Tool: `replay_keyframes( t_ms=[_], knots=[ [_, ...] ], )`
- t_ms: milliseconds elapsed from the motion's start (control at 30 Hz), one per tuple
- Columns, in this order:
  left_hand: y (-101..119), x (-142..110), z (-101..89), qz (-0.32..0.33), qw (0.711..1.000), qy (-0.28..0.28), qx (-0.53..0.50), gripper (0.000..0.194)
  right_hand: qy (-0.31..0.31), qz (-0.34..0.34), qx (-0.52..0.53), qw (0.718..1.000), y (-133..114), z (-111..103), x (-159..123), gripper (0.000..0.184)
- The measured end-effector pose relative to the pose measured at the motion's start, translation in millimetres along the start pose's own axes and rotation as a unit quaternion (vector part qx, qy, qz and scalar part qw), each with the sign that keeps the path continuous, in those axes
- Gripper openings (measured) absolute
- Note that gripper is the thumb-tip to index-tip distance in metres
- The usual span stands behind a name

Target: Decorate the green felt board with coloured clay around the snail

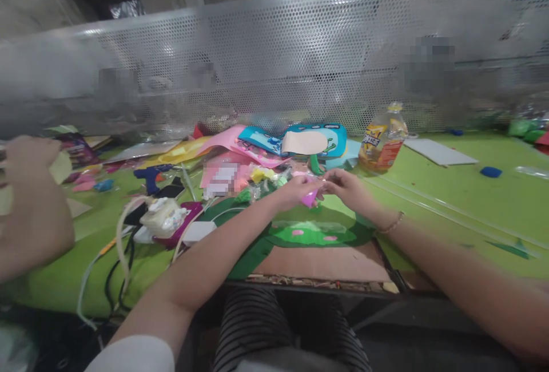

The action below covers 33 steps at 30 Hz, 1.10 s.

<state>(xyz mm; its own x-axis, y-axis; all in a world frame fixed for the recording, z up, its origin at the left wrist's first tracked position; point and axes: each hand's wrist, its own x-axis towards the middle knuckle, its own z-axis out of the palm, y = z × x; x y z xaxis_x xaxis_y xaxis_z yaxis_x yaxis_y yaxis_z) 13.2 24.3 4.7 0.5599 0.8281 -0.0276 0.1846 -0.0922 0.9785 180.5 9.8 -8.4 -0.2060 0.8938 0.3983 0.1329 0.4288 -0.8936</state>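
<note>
Closest to you, a brown board (317,263) sits at the desk (454,212) edge, lower centre, with a green cut-out (311,233) with pink spots just past it. Mid-frame, above that, is your pink piece (309,197). Your left hand (295,192) looks to be pinching it; your right hand (343,184) has its fingertips bunched by its edge, but can't tell if they actually grip. Guessing you hold it up like that so both hands can get at something so small. Glue gun (150,178) lies left of centre, probably parked there to stay in reach. The drink bottle (381,138), right of centre, has a yellow-and-orange label; lettering's too smeared for me to read a brand. Beyond those, blue cut-outs (338,140) lie in front of the perforated metal screen (274,51) across the top.
</note>
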Motion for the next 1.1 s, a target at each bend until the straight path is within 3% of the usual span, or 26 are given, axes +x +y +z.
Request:
replay_keyframes(
  t_ms=[200,533,867,933,1033,1100],
  knots=[
    [-7.7,-6.4,2.9,0.027,0.999,0.027,0.019,0.056,-0.045,-0.052,-0.062,0.996,9.7,-1.2,0.3,0.023],
    [-3.8,-17.6,0.3,0.043,0.998,0.039,0.038,0.055,-0.032,-0.193,-0.163,0.967,-4.8,3.1,-2.9,0.015],
    [-7.9,-13.1,-6.6,0.066,0.997,0.035,0.034,0.068,-0.038,-0.235,-0.19,0.952,-5.1,-0.9,-3.4,0.016],
    [-4.7,-14.3,-9.1,0.09,0.995,0.033,0.04,0.063,-0.036,-0.24,-0.195,0.95,-6.0,-4.3,-4.4,0.014],
    [2.9,-21.2,-10.0,0.146,0.986,0.034,0.07,0.036,-0.03,-0.248,-0.201,0.947,-8.1,-8.1,-6.1,0.011],
    [6.5,-27.0,-8.1,0.183,0.978,0.036,0.096,0.029,-0.03,-0.259,-0.211,0.942,-9.5,-8.2,-7.0,0.01]
  ],
)
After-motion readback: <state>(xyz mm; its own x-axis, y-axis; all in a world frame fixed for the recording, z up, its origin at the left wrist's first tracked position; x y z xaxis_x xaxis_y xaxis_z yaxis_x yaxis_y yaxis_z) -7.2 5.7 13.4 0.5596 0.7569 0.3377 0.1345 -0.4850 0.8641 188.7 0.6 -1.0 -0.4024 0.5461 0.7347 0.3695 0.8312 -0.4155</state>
